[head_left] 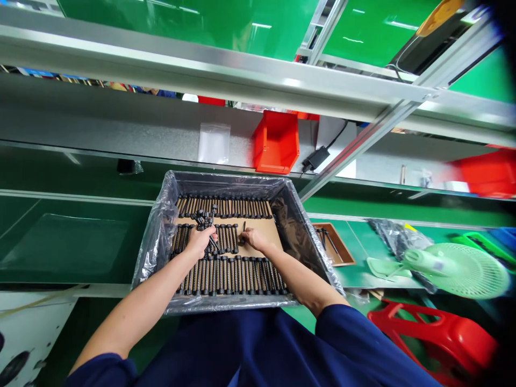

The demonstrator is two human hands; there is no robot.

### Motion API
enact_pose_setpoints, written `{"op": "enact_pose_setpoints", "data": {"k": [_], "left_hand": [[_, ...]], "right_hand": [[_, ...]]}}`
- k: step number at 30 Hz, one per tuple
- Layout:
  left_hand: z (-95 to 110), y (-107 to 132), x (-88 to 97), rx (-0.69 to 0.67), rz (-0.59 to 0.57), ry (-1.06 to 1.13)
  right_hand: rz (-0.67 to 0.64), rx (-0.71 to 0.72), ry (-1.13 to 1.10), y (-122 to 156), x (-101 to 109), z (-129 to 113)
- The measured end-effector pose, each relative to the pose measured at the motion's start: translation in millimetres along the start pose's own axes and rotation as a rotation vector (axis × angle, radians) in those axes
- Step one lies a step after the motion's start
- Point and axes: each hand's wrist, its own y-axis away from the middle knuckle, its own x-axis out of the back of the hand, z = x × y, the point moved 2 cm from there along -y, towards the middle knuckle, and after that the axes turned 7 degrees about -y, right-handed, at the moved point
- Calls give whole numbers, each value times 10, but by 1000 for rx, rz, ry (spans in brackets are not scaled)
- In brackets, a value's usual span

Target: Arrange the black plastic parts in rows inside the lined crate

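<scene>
1. Bolt (243, 235) first: a single black one, pinched in the fingertips of the right hand (255, 239), roughly mid-way across the lined box (226, 180). Its long axis runs from the box's near wall toward its far wall, same as every bolt lying in there.
2. It sits just beside the open end of the middle row (223, 238). Toward the box's right wall from it there's only bare cardboard sheet (268, 228).
3. The left hand (200, 240) is over the box's left half, fingers closed round a bundle of bolts (206, 219), with the ends poking out toward the far wall. Can't tell if the hand touches the row under it.
4. The right hand is nearer the bare patch. The two hands are near each other but apart.
5. Inside the box: a clear plastic liner, the cardboard, a far row (226, 207) and a near row (234, 275) running nearly wall to wall, and the middle row covering only the left part.
6. Just right of the box is a small brown tray (345, 257) with a few loose bolts. Behind the box's far wall is a red bin (276, 142), contents hidden.
</scene>
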Motion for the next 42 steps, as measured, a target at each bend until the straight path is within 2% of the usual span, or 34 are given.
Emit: {"op": "enact_pose_setpoints", "data": {"k": [4, 8, 17, 19, 21, 23, 27, 29, 31, 34, 37, 40, 42], "left_hand": [[13, 1, 4, 10, -6, 8], [37, 11, -9, 11, -21, 24], [64, 66, -46, -24, -65, 44], [53, 53, -42, -44, -71, 50], [40, 45, -41, -58, -90, 43], [26, 51, -46, -57, -110, 14], [13, 114, -90, -47, -175, -89], [17, 150, -117, -32, -213, -131], [25, 165, -122, -7, -200, -140], [41, 140, -84, 16, -133, -155], [35, 79, -39, 15, -119, -180], [-3, 16, -12, -16, -86, -168], [-37, -17, -6, -40, -77, -174]], "right_hand": [[-103, 55, 45, -55, -107, -19], [-165, 39, 88, -83, -119, -45], [-191, 13, -29, -53, -42, -106], [-143, -16, -95, -53, 35, -118], [13, -55, -264, -51, 149, -182], [154, -53, -600, -41, 247, -336], [134, -11, -1382, -46, 294, -823], [193, -47, -1590, -74, 312, -966], [293, -80, -1672, -111, 356, -947], [375, -146, -1560, -145, 416, -642], [388, -335, -1126, -115, 377, -221], [295, -510, -630, -58, 237, 46], [198, -548, -445, -46, 130, 97]]}}
